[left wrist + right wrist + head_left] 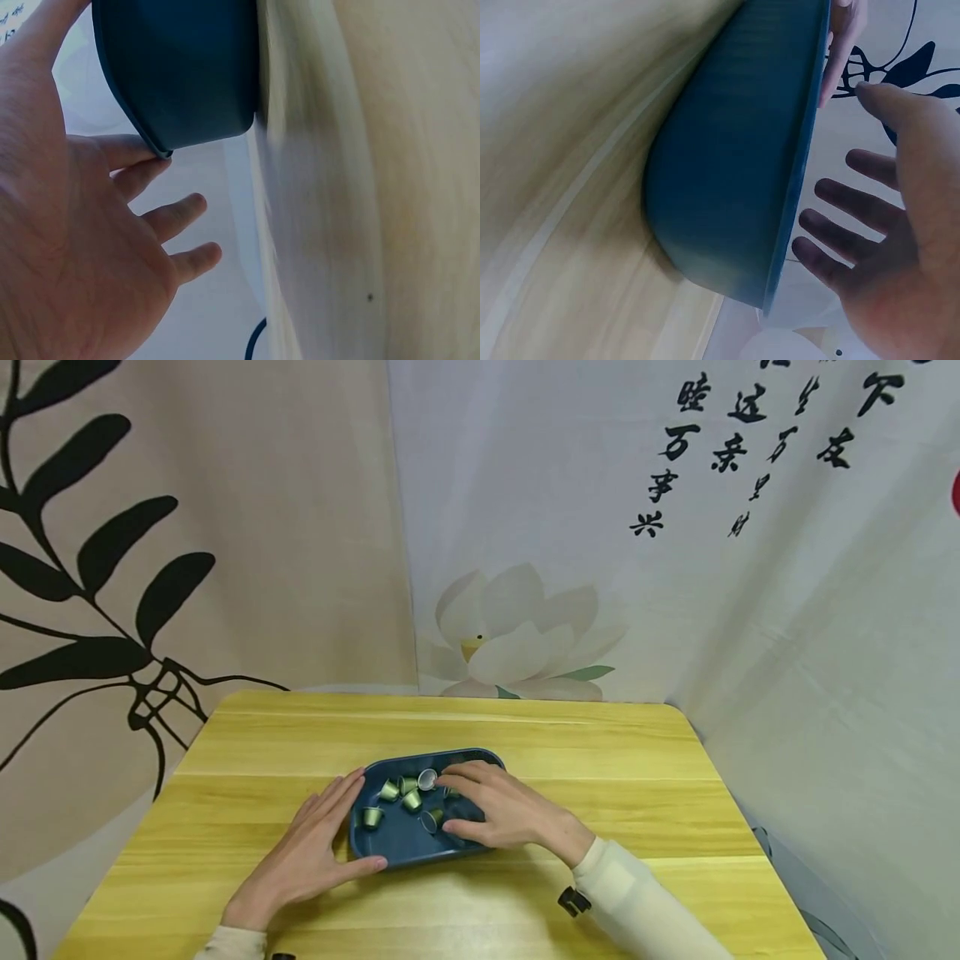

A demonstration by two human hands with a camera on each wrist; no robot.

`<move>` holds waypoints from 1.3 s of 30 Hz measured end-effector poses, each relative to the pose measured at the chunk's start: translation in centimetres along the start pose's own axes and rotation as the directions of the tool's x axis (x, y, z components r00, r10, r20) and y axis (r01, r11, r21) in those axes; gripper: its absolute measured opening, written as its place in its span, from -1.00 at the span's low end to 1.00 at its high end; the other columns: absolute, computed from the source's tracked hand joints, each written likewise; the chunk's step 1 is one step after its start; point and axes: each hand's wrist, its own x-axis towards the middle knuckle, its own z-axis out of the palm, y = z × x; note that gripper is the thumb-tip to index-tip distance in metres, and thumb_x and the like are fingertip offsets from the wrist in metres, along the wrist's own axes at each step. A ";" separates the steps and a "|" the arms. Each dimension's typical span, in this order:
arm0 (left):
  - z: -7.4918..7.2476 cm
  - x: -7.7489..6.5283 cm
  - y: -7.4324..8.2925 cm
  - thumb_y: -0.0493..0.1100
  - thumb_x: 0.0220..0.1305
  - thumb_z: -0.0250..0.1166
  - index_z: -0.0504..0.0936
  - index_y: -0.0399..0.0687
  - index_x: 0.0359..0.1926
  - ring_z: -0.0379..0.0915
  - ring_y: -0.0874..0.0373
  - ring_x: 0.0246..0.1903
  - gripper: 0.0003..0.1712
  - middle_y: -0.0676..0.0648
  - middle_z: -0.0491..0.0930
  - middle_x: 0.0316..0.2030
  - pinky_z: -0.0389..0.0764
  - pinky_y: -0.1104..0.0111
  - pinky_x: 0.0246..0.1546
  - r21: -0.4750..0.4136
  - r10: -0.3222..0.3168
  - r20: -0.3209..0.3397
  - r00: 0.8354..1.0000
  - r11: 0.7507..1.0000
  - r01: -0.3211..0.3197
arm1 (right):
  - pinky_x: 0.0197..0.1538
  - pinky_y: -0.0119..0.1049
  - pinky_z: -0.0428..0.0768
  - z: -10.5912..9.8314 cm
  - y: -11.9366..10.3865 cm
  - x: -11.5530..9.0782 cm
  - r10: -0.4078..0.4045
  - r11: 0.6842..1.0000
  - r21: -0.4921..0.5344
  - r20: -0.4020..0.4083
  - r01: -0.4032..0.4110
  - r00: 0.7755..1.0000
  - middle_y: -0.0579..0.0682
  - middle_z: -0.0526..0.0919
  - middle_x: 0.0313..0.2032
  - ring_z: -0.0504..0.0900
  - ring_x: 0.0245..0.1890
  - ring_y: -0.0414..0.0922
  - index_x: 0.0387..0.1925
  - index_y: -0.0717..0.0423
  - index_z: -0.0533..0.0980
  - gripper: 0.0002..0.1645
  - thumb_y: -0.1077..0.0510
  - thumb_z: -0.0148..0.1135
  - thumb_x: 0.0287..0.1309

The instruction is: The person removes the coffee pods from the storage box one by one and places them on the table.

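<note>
Left hand [309,853], spread, touches the tray [401,845] on the table [600,768]; right hand [501,807], spread over capsules [411,800], perhaps hides some.

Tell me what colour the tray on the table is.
The tray is dark blue, seen best in the head view.

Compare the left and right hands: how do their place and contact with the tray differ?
Place: the left hand is at the tray's left end; the right hand reaches over its right part.
Contact: the left hand's fingers touch the tray's edge; the right hand's are spread above it.
Shared: both are bare, with pale sleeves.
</note>
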 end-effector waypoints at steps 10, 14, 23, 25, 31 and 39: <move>0.0 0.0 -0.1 0.55 0.21 0.58 0.06 -0.01 0.86 -0.02 -0.42 0.79 0.49 -0.15 0.05 0.85 0.08 -0.54 0.66 -0.017 -0.002 0.009 1.000 1.000 0.003 | 0.66 0.00 0.57 0.6 -0.2 1.2 0.017 0.997 0.070 0.110 -0.025 0.994 0.03 0.58 0.59 0.56 0.61 0.01 0.62 -0.05 0.51 -0.31 -0.19 0.30 0.65; 0.0 0.0 -0.1 0.56 0.21 0.58 0.05 0.00 0.86 -0.02 -0.40 0.79 0.49 -0.14 0.05 0.85 0.09 -0.54 0.66 -0.021 -0.006 0.010 1.000 1.000 0.006 | 0.65 -0.05 0.57 0.7 -0.4 1.7 0.007 0.996 0.090 0.141 -0.020 0.990 0.03 0.60 0.57 0.57 0.61 -0.03 0.58 0.00 0.54 -0.35 -0.13 0.33 0.64; 0.0 0.0 0.0 0.55 0.22 0.58 0.05 0.00 0.86 0.01 -0.37 0.79 0.48 -0.15 0.04 0.85 0.08 -0.54 0.66 -0.029 -0.005 0.011 1.000 1.000 0.005 | 0.52 -0.13 0.69 1.3 -0.3 2.9 -0.015 0.997 0.083 0.197 -0.001 0.980 0.02 0.62 0.57 0.69 0.48 -0.08 0.57 -0.01 0.56 -0.35 -0.07 0.40 0.60; 0.0 0.0 0.0 0.55 0.22 0.58 0.05 0.01 0.86 0.01 -0.37 0.79 0.48 -0.15 0.04 0.85 0.08 -0.54 0.66 -0.029 -0.005 0.010 1.000 1.000 0.005 | 0.49 -0.17 0.71 1.5 -0.3 3.1 -0.012 0.997 0.075 0.211 -0.004 0.977 0.01 0.62 0.56 0.70 0.45 -0.10 0.57 -0.02 0.56 -0.36 -0.06 0.41 0.59; 0.0 -0.1 -0.1 0.55 0.22 0.58 0.06 -0.01 0.86 0.03 -0.36 0.78 0.48 -0.16 0.05 0.84 0.09 -0.54 0.65 -0.029 0.005 0.004 1.000 1.000 -0.005 | 0.53 -0.20 0.66 2.1 -0.3 3.8 -0.002 0.999 0.031 0.233 -0.006 0.973 -0.04 0.65 0.53 0.66 0.50 -0.11 0.55 -0.03 0.59 -0.35 -0.04 0.47 0.55; 0.1 0.0 -0.2 0.56 0.22 0.57 0.05 -0.01 0.86 0.04 -0.36 0.78 0.48 -0.16 0.05 0.84 0.08 -0.55 0.65 -0.028 0.004 0.004 1.000 1.000 -0.004 | 0.56 -0.21 0.64 2.9 -0.2 4.4 0.023 1.000 -0.005 0.245 -0.023 0.969 -0.12 0.71 0.47 0.67 0.49 -0.15 0.52 -0.09 0.62 -0.38 -0.05 0.50 0.53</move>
